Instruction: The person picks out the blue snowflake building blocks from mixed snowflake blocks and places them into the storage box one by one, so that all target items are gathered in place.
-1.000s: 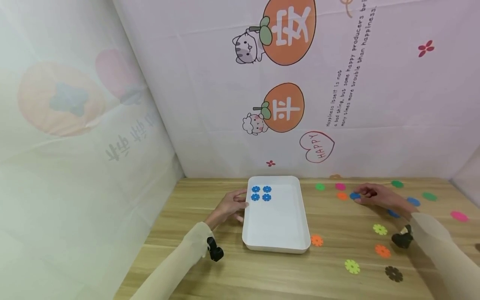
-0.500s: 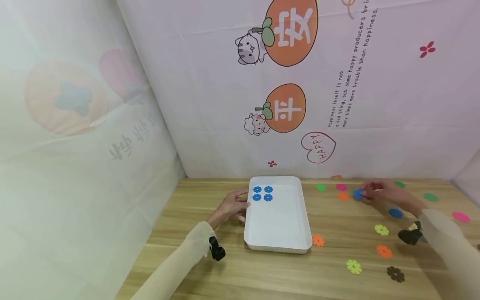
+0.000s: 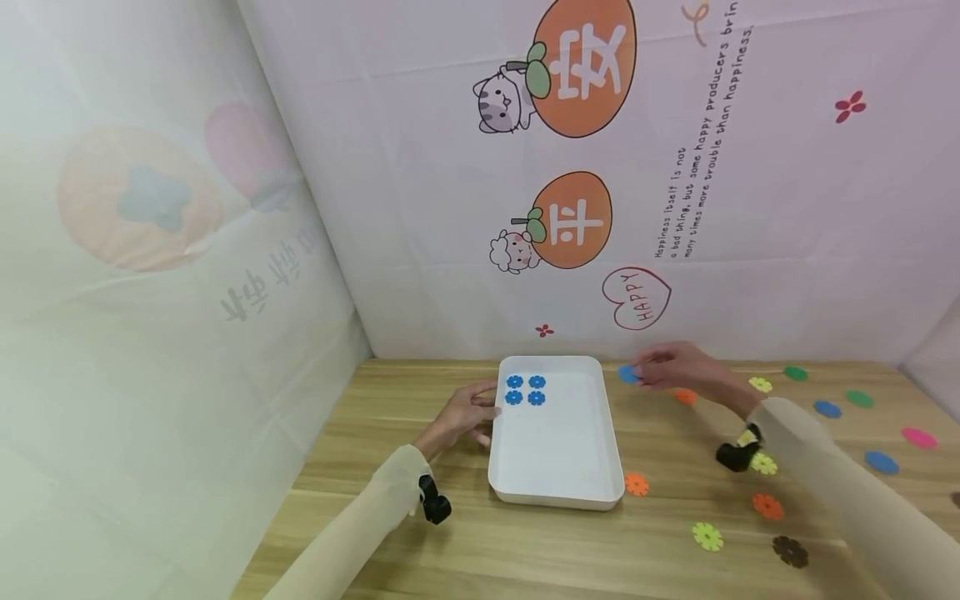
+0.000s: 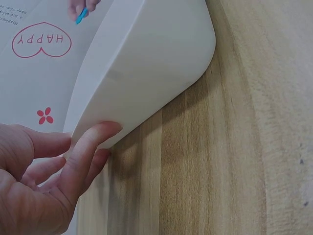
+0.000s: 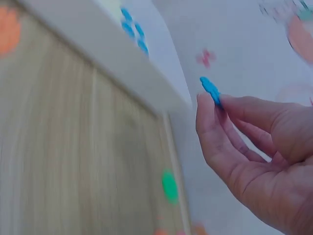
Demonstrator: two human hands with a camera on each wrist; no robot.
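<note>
Several blue notched discs (image 3: 536,398) lie near the far left corner inside a white tray (image 3: 555,454). At the tray's left side is the left hand (image 3: 457,419); in the left wrist view this hand (image 4: 44,181) has its relaxed fingers touching the tray's outer wall (image 4: 151,63). The right hand (image 3: 678,368) is in the air just right of the tray's far end, pinching a blue disc (image 3: 627,374). In the right wrist view, the thumb and fingertips of this hand (image 5: 264,147) hold the disc (image 5: 210,90) tilted on edge.
Loose discs are scattered over the wooden table right of the tray: orange (image 3: 637,484), yellow-green (image 3: 707,537), brown (image 3: 791,551), pink (image 3: 919,437), green (image 3: 859,399) and blue (image 3: 881,462). A printed cloth (image 3: 450,292) hangs behind the table.
The right hand has moved left toward the tray, carrying the blue disc from among the loose discs. The left hand has stayed at the tray's left side.
</note>
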